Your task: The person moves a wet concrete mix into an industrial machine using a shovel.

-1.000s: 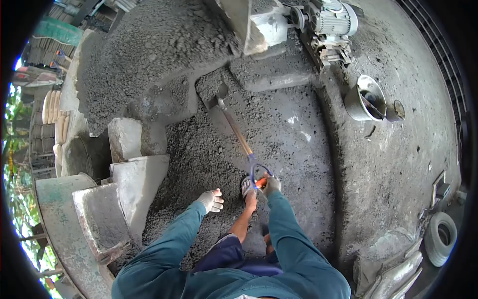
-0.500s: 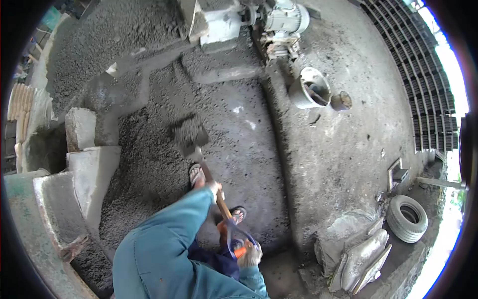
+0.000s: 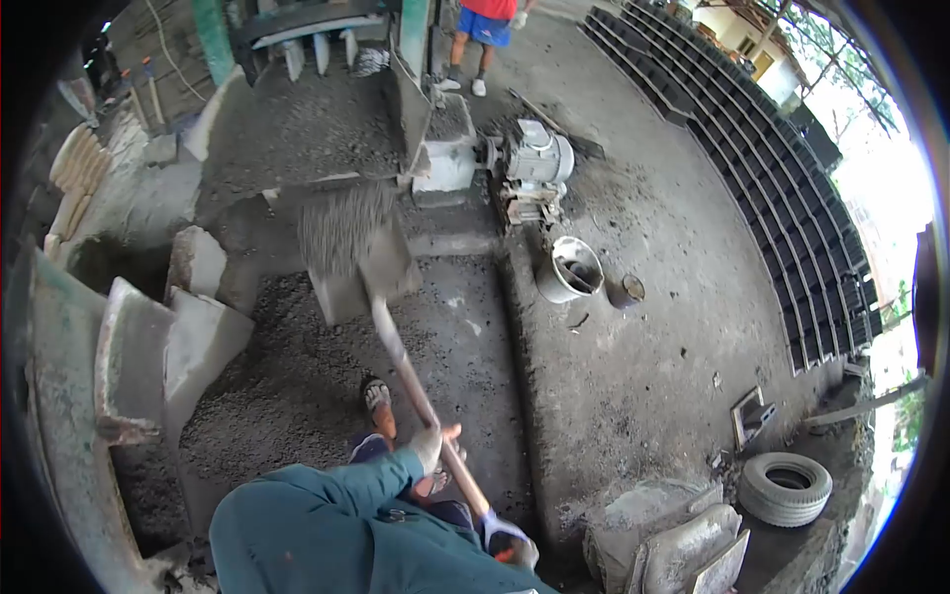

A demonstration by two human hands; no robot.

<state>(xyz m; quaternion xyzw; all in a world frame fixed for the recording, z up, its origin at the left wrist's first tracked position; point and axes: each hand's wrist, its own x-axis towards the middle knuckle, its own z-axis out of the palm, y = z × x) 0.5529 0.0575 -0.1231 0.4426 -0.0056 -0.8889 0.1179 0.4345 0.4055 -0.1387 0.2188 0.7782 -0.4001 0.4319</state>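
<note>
The pale bucket (image 3: pixel 550 284) holds something dark, with a stick-like piece in it too unclear to name; just beside it on its right stands a small can (image 3: pixel 621 295), its contents too small to tell. Well beyond the bucket and to its left, a large trough (image 3: pixel 414 111) holds grey, crumbly mix. Left of the bucket and apart from it, the shovel (image 3: pixel 408 378) carries a heap of similar loose mix (image 3: pixel 341 233), blurred, on its raised blade. Nearer than the bucket and to its left, the left grip (image 3: pixel 428 448) is wrapped around the wooden shaft, the blade lying well past it; the right grip (image 3: pixel 524 552), lower still, is clenched on the D-handle at the shaft's end. There are one shovel, one bucket, one can, one electric motor (image 3: pixel 539 155) just beyond the bucket, one tyre (image 3: pixel 762 507) nearer and to its right, and one co-worker (image 3: pixel 483 30) far behind it.
</note>
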